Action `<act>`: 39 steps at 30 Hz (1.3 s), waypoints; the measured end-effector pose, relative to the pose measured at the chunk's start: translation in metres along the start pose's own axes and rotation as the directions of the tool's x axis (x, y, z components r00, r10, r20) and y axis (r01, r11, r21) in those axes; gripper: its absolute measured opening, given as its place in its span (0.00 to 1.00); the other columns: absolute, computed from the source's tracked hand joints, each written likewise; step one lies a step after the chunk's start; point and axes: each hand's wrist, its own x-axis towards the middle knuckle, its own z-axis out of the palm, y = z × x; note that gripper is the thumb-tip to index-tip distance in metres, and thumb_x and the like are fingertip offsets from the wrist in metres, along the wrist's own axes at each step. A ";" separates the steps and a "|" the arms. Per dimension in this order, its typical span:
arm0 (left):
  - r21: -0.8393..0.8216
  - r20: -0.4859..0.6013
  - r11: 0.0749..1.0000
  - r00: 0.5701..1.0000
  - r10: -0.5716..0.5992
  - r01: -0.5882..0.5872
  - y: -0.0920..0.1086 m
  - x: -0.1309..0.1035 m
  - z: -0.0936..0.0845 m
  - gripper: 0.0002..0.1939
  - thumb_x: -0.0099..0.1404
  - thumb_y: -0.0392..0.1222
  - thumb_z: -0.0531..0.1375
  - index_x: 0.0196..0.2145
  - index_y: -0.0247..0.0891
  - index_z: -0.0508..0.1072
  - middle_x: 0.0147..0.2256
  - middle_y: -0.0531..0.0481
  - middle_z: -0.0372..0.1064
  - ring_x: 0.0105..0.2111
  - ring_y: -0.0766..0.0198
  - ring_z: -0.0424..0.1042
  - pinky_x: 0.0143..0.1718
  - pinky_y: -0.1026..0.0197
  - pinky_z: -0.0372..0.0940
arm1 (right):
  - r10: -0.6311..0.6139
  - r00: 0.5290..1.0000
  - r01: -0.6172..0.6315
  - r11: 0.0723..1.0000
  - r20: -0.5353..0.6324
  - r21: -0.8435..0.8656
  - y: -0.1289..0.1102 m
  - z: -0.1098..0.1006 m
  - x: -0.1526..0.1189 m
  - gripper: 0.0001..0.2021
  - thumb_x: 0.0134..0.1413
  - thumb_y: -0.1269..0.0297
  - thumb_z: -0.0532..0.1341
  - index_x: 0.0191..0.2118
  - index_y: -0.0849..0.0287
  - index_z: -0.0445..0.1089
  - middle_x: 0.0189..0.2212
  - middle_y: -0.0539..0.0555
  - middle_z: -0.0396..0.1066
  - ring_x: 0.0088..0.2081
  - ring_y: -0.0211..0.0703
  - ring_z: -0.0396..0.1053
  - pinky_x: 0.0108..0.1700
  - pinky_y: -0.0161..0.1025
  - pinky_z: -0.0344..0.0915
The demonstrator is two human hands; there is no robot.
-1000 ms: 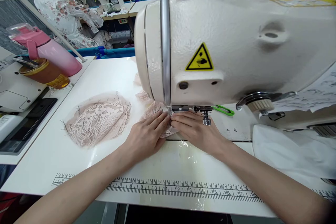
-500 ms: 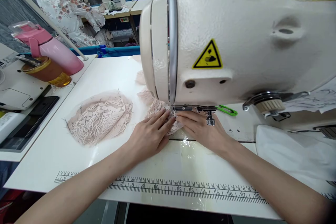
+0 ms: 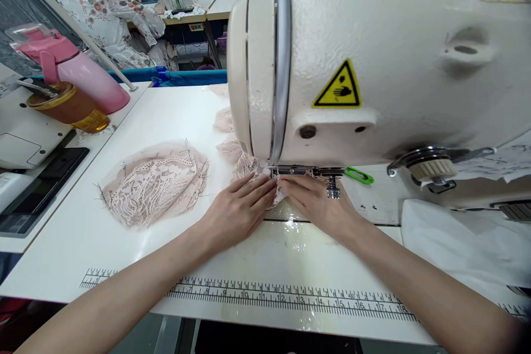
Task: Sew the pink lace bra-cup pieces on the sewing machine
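Note:
A pale pink lace piece [image 3: 245, 167] lies under the needle area of a white sewing machine [image 3: 365, 38]. My left hand [image 3: 236, 211] rests flat on the lace's near left side, fingers stretched toward the presser foot. From the right, my right hand [image 3: 321, 206] lies on the lace with its fingers extended, partly behind a metal attachment [image 3: 333, 191] with a knurled screw. The fingertips of both hands come close together just in front of the needle area. The needle itself is hard to make out. Left of my hands, a second lace piece [image 3: 153, 188] with loose threads lies on the table.
A green thread snipper [image 3: 359, 176] lies behind my right hand. White cloth [image 3: 460, 243] is at the right. A printed ruler [image 3: 249, 294] runs along the table's front edge. At the left stand a pink bottle [image 3: 93, 80] and an amber cup [image 3: 68, 110]. Another person [image 3: 103, 16] sits beyond.
The camera view has shifted slightly. Less of the lace shows between and in front of my hands, and my left hand's fingers lie closer together. Both hands stay on the lace.

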 end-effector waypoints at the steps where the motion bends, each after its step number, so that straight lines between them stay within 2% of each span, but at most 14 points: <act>1: -0.007 -0.002 1.000 1.000 0.017 -0.017 -0.001 0.000 -0.001 0.17 0.72 0.34 0.50 0.54 0.32 0.70 0.56 0.44 0.68 0.57 0.57 0.67 0.60 0.50 0.65 | -0.013 1.000 0.012 0.997 -0.012 -0.079 0.000 0.000 -0.001 0.09 0.62 0.72 0.54 0.43 0.57 0.71 0.45 0.51 0.76 0.30 0.38 0.69 0.33 0.40 0.61; 3: -0.021 -0.002 0.999 1.000 0.024 -0.024 -0.003 -0.001 -0.002 0.16 0.72 0.34 0.50 0.54 0.32 0.70 0.55 0.44 0.69 0.57 0.58 0.68 0.59 0.52 0.66 | -0.031 0.999 0.027 0.977 -0.018 -0.209 -0.001 0.000 -0.001 0.11 0.61 0.74 0.55 0.44 0.55 0.71 0.47 0.48 0.75 0.29 0.37 0.69 0.31 0.40 0.61; 5: -0.030 -0.002 0.999 1.000 0.016 -0.017 -0.005 -0.002 -0.004 0.16 0.72 0.34 0.50 0.53 0.32 0.71 0.54 0.43 0.70 0.56 0.58 0.69 0.59 0.52 0.66 | -0.060 0.998 0.060 0.972 0.009 -0.228 -0.002 0.001 -0.001 0.13 0.59 0.77 0.55 0.44 0.55 0.71 0.47 0.48 0.75 0.31 0.36 0.70 0.32 0.39 0.61; 8: -0.034 -0.007 0.999 1.000 0.012 -0.012 -0.009 -0.003 -0.006 0.15 0.72 0.33 0.50 0.49 0.31 0.72 0.53 0.42 0.71 0.55 0.58 0.70 0.59 0.51 0.66 | -0.117 0.992 0.123 0.985 0.052 -0.120 -0.001 0.005 0.000 0.13 0.59 0.79 0.55 0.44 0.56 0.71 0.45 0.51 0.75 0.37 0.36 0.70 0.36 0.37 0.63; 13: -0.030 0.000 1.000 1.000 -0.005 0.005 -0.010 -0.003 -0.007 0.14 0.71 0.32 0.49 0.46 0.31 0.72 0.52 0.42 0.72 0.54 0.58 0.71 0.58 0.51 0.67 | -0.121 0.989 0.119 0.993 0.083 0.024 -0.002 0.010 0.000 0.13 0.60 0.78 0.55 0.43 0.56 0.72 0.43 0.53 0.74 0.44 0.38 0.68 0.44 0.38 0.63; 19: -0.071 0.040 0.996 0.998 -0.054 0.057 -0.007 -0.004 -0.005 0.12 0.66 0.31 0.50 0.43 0.30 0.71 0.54 0.38 0.70 0.56 0.56 0.69 0.61 0.50 0.64 | -0.131 0.991 0.131 0.989 -0.005 0.074 -0.007 0.014 0.000 0.10 0.61 0.75 0.55 0.40 0.56 0.73 0.39 0.51 0.75 0.45 0.39 0.68 0.47 0.38 0.62; 23: -0.068 0.047 0.993 0.995 -0.089 0.093 -0.007 -0.004 -0.006 0.17 0.63 0.31 0.51 0.49 0.28 0.69 0.55 0.38 0.69 0.55 0.55 0.70 0.61 0.50 0.63 | -0.139 0.990 0.141 0.987 -0.030 0.079 -0.008 0.014 0.000 0.10 0.62 0.75 0.56 0.39 0.55 0.73 0.38 0.50 0.75 0.43 0.38 0.68 0.48 0.38 0.62; 27: -0.043 0.036 0.995 0.996 -0.083 0.085 -0.008 -0.004 -0.005 0.22 0.65 0.33 0.50 0.56 0.27 0.66 0.55 0.40 0.69 0.56 0.55 0.69 0.61 0.49 0.63 | -0.145 0.989 0.148 0.985 -0.040 0.092 -0.008 0.013 0.000 0.11 0.61 0.76 0.56 0.37 0.55 0.73 0.37 0.49 0.76 0.43 0.38 0.69 0.50 0.39 0.62; 39: 0.001 0.021 0.996 0.995 -0.093 0.093 -0.006 -0.004 -0.002 0.21 0.67 0.34 0.50 0.56 0.27 0.68 0.55 0.41 0.69 0.56 0.55 0.69 0.59 0.48 0.65 | -0.126 0.990 0.132 0.985 -0.058 0.112 -0.008 0.013 0.001 0.10 0.59 0.78 0.57 0.37 0.58 0.72 0.37 0.49 0.76 0.44 0.37 0.71 0.50 0.39 0.62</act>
